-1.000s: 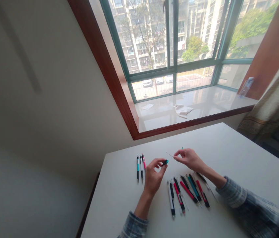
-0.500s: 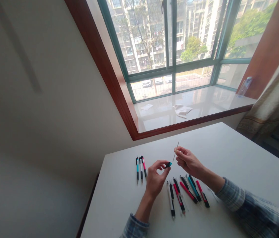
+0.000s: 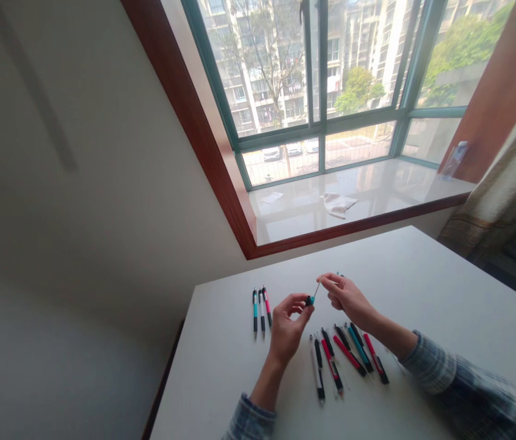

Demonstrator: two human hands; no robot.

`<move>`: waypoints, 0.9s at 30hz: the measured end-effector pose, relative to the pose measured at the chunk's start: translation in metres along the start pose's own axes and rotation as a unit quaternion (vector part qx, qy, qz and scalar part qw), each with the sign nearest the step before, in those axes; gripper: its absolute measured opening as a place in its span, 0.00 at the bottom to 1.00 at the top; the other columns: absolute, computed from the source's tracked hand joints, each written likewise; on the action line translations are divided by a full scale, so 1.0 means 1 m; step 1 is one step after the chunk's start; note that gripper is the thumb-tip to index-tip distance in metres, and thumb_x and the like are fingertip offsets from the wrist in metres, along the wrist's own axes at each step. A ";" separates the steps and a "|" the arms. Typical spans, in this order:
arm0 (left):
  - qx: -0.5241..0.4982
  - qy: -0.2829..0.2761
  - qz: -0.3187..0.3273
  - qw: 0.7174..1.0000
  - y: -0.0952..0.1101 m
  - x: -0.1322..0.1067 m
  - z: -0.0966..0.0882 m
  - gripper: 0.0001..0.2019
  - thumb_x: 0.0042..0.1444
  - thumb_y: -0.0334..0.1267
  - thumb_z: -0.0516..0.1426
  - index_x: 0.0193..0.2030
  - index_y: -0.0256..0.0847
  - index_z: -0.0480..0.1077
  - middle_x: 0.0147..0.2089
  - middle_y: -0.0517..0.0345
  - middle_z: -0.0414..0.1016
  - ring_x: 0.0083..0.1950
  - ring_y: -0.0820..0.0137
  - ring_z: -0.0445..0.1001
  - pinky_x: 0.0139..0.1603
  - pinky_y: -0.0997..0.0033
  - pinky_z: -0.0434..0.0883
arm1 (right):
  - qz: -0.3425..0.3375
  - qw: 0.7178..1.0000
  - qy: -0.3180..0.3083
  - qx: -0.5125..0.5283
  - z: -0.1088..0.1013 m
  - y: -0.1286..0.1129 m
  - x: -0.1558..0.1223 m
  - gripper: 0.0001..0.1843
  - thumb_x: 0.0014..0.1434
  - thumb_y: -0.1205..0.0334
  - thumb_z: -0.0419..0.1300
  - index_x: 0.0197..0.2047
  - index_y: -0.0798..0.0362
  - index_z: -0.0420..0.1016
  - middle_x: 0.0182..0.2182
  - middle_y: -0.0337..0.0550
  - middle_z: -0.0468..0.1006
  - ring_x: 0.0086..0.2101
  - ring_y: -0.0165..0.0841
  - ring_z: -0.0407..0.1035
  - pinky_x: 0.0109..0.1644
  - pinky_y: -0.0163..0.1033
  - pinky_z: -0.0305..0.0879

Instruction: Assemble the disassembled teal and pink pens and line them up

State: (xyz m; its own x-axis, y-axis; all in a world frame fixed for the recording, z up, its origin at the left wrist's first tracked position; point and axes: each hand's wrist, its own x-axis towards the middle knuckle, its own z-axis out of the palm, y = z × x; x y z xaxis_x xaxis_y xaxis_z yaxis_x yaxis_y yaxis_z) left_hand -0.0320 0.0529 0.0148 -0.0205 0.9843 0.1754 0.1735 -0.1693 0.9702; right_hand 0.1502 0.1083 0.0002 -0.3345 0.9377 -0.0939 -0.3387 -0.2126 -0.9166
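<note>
Above the white table, my left hand point(image 3: 286, 324) pinches a teal and black pen barrel point(image 3: 309, 300), its open end pointing up and to the right. Between the fingertips of my right hand point(image 3: 345, 298) is a thin pen refill point(image 3: 317, 288). The refill's lower end meets the barrel's mouth, and part of it appears to be inside. Three pens point(image 3: 262, 310) with teal, white and red barrels lie side by side left of my left hand. Below my hands lies a loose row of pen parts in black, red, teal and white point(image 3: 347, 357), with thin clear pieces among them.
The white table point(image 3: 221, 379) stands against the wall under a window. On the sill are a crumpled white cloth point(image 3: 337, 204), a slip of paper point(image 3: 272, 198) and a clear bottle point(image 3: 454, 161). A curtain point(image 3: 491, 189) hangs at the right.
My right hand has brought the refill down and left to the pen barrel, and less of the refill now shows. My left hand has hardly moved.
</note>
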 end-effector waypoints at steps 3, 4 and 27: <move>-0.069 0.045 -0.013 0.996 -0.006 0.004 -0.005 0.10 0.54 0.40 0.67 0.42 0.39 0.79 0.40 0.53 0.82 0.41 0.66 0.78 0.43 0.67 0.76 | 0.057 0.990 0.093 0.093 -0.008 0.005 0.006 0.16 0.56 0.50 0.69 0.39 0.52 0.75 0.20 0.27 0.59 0.19 0.22 0.47 0.21 0.30 0.46; -0.093 0.061 -0.018 0.994 -0.008 0.005 -0.007 0.11 0.53 0.40 0.68 0.41 0.39 0.79 0.40 0.53 0.82 0.41 0.66 0.78 0.43 0.67 0.77 | 0.079 0.983 0.113 0.120 -0.011 0.007 0.008 0.13 0.55 0.54 0.69 0.38 0.53 0.75 0.22 0.30 0.64 0.20 0.23 0.52 0.21 0.30 0.51; -0.059 0.086 -0.022 0.994 -0.017 0.008 -0.013 0.12 0.54 0.41 0.68 0.43 0.40 0.79 0.41 0.53 0.82 0.42 0.66 0.78 0.45 0.67 0.76 | 0.069 0.985 0.058 0.145 -0.017 0.013 0.008 0.16 0.54 0.57 0.75 0.43 0.53 0.80 0.47 0.50 0.84 0.50 0.40 0.78 0.60 0.43 0.74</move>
State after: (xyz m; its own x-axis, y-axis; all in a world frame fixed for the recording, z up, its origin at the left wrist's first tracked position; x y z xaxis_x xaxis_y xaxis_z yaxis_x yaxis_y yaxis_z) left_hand -0.0477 0.0633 0.0015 -0.1946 0.9695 0.1490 0.0531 -0.1413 0.9885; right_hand 0.1582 0.1178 -0.0197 -0.2974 0.9162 -0.2685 -0.5407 -0.3933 -0.7436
